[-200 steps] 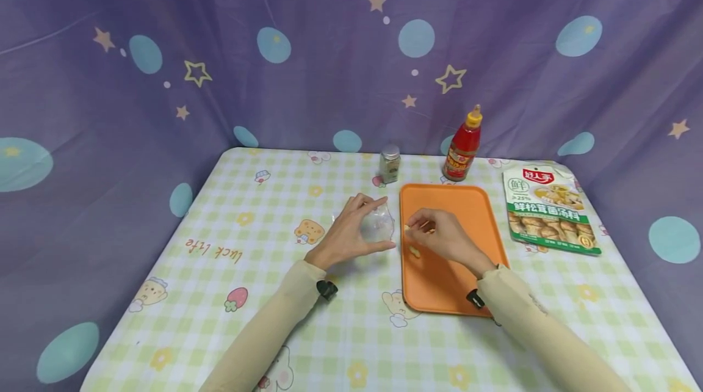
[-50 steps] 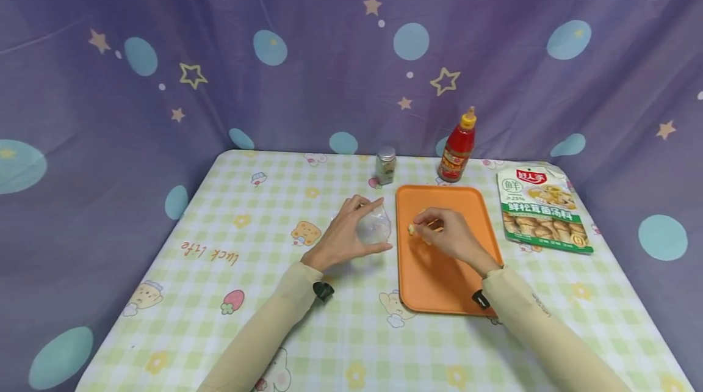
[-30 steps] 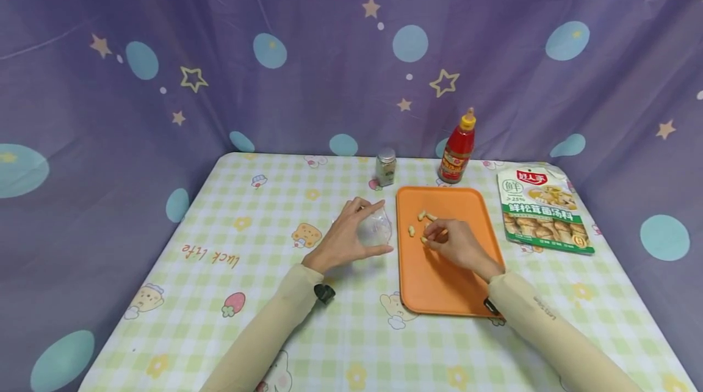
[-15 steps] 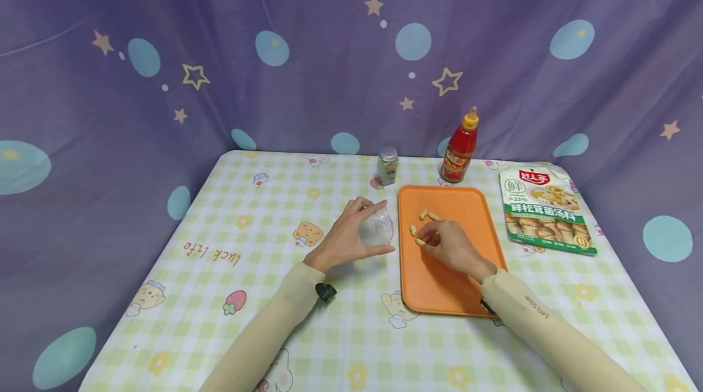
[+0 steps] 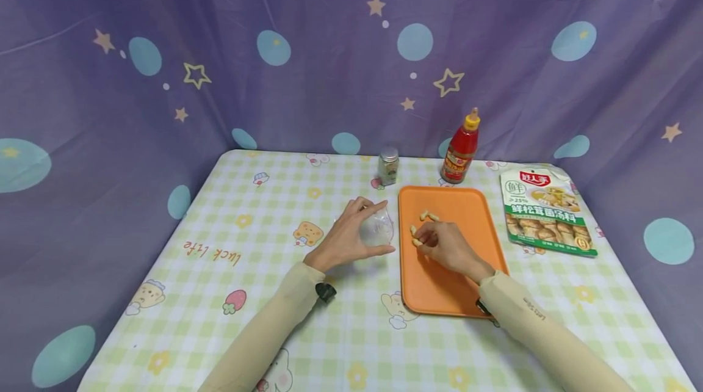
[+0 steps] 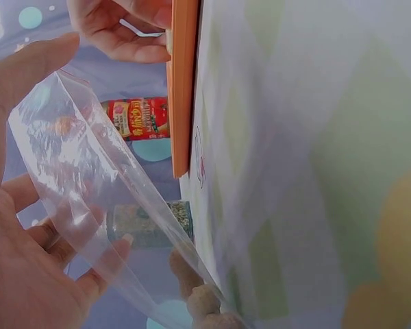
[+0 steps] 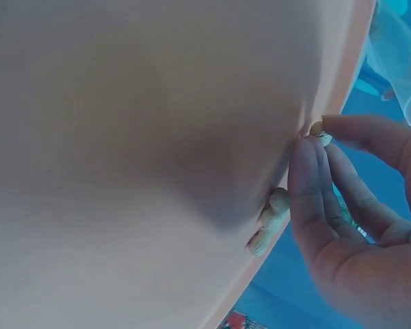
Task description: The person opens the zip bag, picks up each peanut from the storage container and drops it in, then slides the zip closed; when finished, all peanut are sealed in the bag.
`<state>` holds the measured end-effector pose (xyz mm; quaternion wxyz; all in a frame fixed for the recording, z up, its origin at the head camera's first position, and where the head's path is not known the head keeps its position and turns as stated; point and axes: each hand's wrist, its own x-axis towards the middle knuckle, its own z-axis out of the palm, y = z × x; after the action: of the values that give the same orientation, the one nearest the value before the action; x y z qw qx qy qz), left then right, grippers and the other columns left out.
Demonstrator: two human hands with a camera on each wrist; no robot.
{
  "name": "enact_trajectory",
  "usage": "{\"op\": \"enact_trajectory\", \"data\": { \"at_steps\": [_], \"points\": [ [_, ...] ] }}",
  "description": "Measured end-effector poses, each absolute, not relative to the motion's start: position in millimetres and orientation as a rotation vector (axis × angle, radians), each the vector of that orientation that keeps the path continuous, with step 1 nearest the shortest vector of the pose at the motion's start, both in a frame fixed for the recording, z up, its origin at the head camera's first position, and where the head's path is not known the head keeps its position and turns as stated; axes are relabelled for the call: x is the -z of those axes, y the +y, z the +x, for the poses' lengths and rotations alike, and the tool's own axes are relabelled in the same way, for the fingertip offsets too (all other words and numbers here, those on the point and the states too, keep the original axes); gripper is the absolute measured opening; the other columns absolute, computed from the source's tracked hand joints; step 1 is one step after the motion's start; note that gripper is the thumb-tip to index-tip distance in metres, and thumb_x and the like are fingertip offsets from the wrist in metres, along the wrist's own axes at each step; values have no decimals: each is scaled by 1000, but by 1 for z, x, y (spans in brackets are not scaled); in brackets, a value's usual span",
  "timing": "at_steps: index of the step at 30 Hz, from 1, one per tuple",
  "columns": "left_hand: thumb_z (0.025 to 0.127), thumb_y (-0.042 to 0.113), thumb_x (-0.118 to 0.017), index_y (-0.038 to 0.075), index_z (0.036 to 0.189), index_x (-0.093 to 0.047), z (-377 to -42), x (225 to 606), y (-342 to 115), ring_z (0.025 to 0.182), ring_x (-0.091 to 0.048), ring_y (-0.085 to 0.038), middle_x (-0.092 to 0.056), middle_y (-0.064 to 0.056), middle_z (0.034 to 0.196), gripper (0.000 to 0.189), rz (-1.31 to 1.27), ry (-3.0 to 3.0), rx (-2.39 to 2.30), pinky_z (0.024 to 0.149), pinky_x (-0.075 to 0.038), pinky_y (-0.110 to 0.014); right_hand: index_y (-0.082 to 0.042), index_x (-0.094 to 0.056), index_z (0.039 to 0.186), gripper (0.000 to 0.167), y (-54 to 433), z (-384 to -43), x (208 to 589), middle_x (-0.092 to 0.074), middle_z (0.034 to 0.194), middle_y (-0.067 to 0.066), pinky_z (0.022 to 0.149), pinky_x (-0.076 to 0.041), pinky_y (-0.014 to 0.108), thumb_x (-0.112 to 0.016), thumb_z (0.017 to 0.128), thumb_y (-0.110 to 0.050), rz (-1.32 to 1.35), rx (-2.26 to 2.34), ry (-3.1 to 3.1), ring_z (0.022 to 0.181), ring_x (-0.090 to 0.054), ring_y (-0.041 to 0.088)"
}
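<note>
My left hand (image 5: 348, 233) holds a clear plastic bag (image 5: 376, 228) left of the orange tray (image 5: 453, 294), thumb and index finger spread at its mouth. In the left wrist view, brown lumps like peanuts (image 6: 204, 300) show at the bag's lower end. Over the tray's left part, my right hand (image 5: 447, 245) pinches a peanut (image 7: 320, 133) between thumb and fingertips. Close beside those fingertips lies another peanut (image 5: 414, 230). A peanut (image 5: 423, 215) and one more peanut (image 5: 434, 217) lie a little farther back on the tray.
Behind the tray stand a small shaker jar (image 5: 388, 166) with a metal lid and a red sauce bottle (image 5: 460, 148) with a yellow cap. A mushroom soup pouch (image 5: 546, 212) lies to the right. A purple curtain (image 5: 307, 99) hangs behind the checked tablecloth (image 5: 263, 215).
Over the last second my right hand, with the peanut, has shifted slightly left across the tray toward the bag. My left hand and the bag have stayed in place.
</note>
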<state>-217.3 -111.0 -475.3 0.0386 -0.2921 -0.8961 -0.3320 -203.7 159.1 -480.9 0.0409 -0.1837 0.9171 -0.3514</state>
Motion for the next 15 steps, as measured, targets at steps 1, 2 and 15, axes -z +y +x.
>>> {"op": "enact_trajectory", "data": {
  "at_steps": [1, 2, 15],
  "points": [
    [78, 59, -87, 33, 160, -43, -217, 475, -111, 127, -46, -15, -49, 5, 133, 96, -897, -2749, 1017, 110, -48, -44, -2, -76, 104, 16, 159, -204, 480, -77, 92, 9, 75, -59, 34, -78, 88, 1, -556, 1082, 2810, 80, -70, 17],
    [78, 59, -87, 33, 160, -43, -217, 475, -111, 127, -46, -15, -49, 5, 133, 96, -898, -2750, 1017, 110, -48, -44, -1, -76, 104, 16, 158, -204, 480, -77, 93, 10, 75, -59, 34, -78, 88, 1, -553, 1098, 2807, 80, -70, 17],
    [79, 60, -85, 33, 160, -42, -217, 475, -111, 126, -47, -16, -49, 5, 132, 95, -898, -2760, 1018, 106, -50, -43, -7, -76, 110, 18, 140, -203, 454, -76, 104, 10, 81, -62, 38, -77, 93, -8, -544, 1316, 2735, 90, -74, 21]
  ]
}}
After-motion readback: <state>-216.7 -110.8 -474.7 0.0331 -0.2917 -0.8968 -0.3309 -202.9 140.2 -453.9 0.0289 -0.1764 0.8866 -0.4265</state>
